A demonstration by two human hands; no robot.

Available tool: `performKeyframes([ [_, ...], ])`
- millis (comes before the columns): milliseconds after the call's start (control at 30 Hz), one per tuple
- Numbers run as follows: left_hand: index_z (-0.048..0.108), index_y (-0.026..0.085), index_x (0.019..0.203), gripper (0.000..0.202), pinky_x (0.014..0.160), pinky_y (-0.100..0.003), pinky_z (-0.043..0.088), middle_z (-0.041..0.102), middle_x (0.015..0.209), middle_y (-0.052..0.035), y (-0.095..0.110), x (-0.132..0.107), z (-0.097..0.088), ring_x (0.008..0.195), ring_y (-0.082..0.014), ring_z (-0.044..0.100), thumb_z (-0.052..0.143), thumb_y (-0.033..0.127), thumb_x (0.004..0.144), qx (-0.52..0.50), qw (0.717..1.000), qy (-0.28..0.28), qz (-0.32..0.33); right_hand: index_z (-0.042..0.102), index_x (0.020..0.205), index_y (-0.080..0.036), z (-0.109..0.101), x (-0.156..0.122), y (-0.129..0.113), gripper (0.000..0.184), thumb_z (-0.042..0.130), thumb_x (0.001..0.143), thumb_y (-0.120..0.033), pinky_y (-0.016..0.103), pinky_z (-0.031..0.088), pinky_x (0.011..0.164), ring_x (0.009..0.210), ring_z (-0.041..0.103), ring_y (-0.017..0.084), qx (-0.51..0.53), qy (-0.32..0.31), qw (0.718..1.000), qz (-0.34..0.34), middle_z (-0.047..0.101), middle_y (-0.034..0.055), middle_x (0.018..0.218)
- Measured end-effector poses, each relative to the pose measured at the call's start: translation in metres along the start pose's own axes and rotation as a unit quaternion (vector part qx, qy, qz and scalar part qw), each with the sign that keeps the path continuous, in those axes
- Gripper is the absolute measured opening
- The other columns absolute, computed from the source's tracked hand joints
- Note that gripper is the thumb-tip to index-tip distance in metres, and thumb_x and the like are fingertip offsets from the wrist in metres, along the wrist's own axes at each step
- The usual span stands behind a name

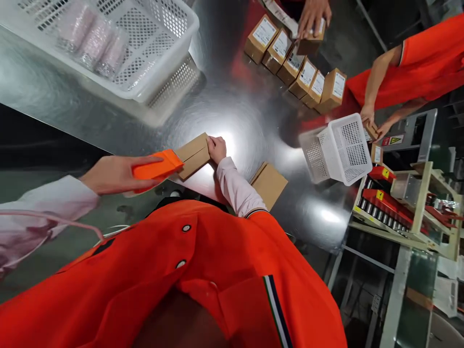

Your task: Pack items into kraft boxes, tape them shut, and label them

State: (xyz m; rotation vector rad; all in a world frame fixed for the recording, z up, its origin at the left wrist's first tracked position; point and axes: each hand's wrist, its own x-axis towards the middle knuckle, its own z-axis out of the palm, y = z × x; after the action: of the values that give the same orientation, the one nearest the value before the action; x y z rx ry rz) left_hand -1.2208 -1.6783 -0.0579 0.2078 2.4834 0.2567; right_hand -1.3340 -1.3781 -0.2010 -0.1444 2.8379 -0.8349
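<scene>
My left hand (119,173) is closed around an orange tape dispenser (154,169), whose front end meets the near left end of a small brown cardboard box (194,153). The box lies at the table's near edge, with a seam running along its top. At its far right end, my right hand (217,149) grips it, fingers curled over the edge. Beside my right forearm lies another brown cardboard box (270,183), partly hidden by the sleeve. The dispenser's underside and any tape on the seam cannot be made out.
A white perforated basket (165,63) with several clear-wrapped pink packs (96,38) stands at upper left on the shiny metal table (239,116). Labelled boxes (306,75) line the far side. Co-workers' hands (314,17) handle boxes near a white basket (350,150) and a roller machine (387,208).
</scene>
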Motion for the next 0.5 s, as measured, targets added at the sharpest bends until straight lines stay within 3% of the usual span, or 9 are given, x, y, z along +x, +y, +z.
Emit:
performKeyframes([
  [133, 0.059, 0.024, 0.165, 0.086, 0.082, -0.030, 0.050, 0.083, 0.114, -0.0118, 0.035, 0.015, 0.008, 0.101, -0.0339, 0.077, 0.051, 0.068, 0.092, 0.104, 0.993, -0.049, 0.010, 0.069, 0.149, -0.016, -0.012, -0.010, -0.014, 0.048, 0.038, 0.117, -0.035, 0.037, 0.046, 0.122, 0.136, 0.063, 0.022, -0.044, -0.016, 0.998, 0.030, 0.070, 0.0155, 0.139],
  [233, 0.060, 0.023, 0.164, 0.085, 0.082, -0.031, 0.050, 0.083, 0.114, -0.0148, 0.042, 0.023, 0.013, 0.105, -0.0370, 0.077, 0.053, 0.066, 0.092, 0.118, 0.992, -0.053, 0.013, 0.060, 0.159, -0.025, -0.018, -0.028, -0.032, 0.051, 0.040, 0.117, -0.044, 0.054, 0.036, 0.130, 0.155, 0.045, 0.029, -0.095, -0.007, 0.995, 0.022, 0.054, 0.0131, 0.164],
  [367, 0.058, 0.023, 0.166, 0.087, 0.085, -0.035, 0.053, 0.083, 0.116, -0.0143, 0.022, 0.013, 0.039, 0.106, -0.0387, 0.077, 0.052, 0.066, 0.090, 0.075, 0.997, -0.014, 0.012, 0.047, 0.169, -0.031, -0.010, -0.058, -0.057, 0.070, 0.050, 0.108, -0.065, 0.082, 0.016, 0.128, 0.170, 0.003, 0.048, -0.126, -0.069, 0.990, -0.001, 0.021, 0.0052, 0.185],
  [500, 0.060, 0.017, 0.163, 0.085, 0.095, -0.033, 0.053, 0.077, 0.134, -0.0155, -0.004, 0.001, 0.083, 0.118, -0.0337, 0.075, 0.047, 0.057, 0.089, -0.005, 0.997, 0.073, 0.034, 0.021, 0.179, -0.022, 0.006, -0.072, -0.070, 0.109, 0.058, 0.095, -0.080, 0.089, 0.013, 0.125, 0.167, -0.012, 0.058, -0.147, -0.108, 0.983, 0.030, 0.001, 0.0067, 0.188],
])
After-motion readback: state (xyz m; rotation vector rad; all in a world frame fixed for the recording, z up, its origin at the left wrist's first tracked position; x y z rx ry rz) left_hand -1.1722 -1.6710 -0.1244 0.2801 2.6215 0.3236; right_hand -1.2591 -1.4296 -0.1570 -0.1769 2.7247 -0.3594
